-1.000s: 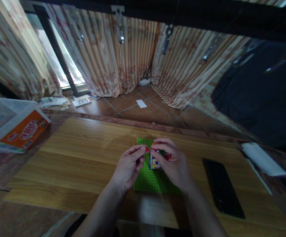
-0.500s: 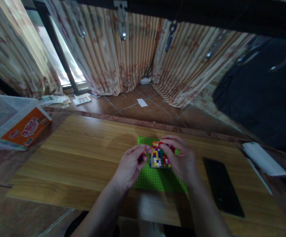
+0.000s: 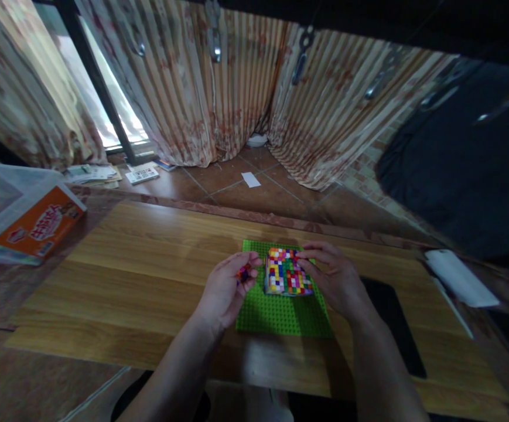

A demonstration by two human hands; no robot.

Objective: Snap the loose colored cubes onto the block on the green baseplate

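A low block of many-coloured building bricks (image 3: 286, 274) stands on a green studded baseplate (image 3: 280, 319). My left hand (image 3: 225, 287) is just left of the block, palm turned up and fingers curled round several small loose bricks (image 3: 243, 273), reddish and dark in colour. At the block's upper right edge is my right hand (image 3: 333, 278). Its thumb and fingertips come together there, touching or nearly touching the top bricks. Whether a brick sits between those fingertips is too small to tell.
The baseplate lies on a wooden table (image 3: 149, 281). A black phone-like slab (image 3: 395, 322) lies right of my right forearm. Farther right are a white flat object (image 3: 460, 278) and a thin white stick (image 3: 454, 308). A clear plastic bin (image 3: 26, 217) with an orange label stands at the left.
My right hand has drawn back to the right, uncovering more of the block's top. My left hand has opened slightly, showing the loose bricks. The view has shifted a little.
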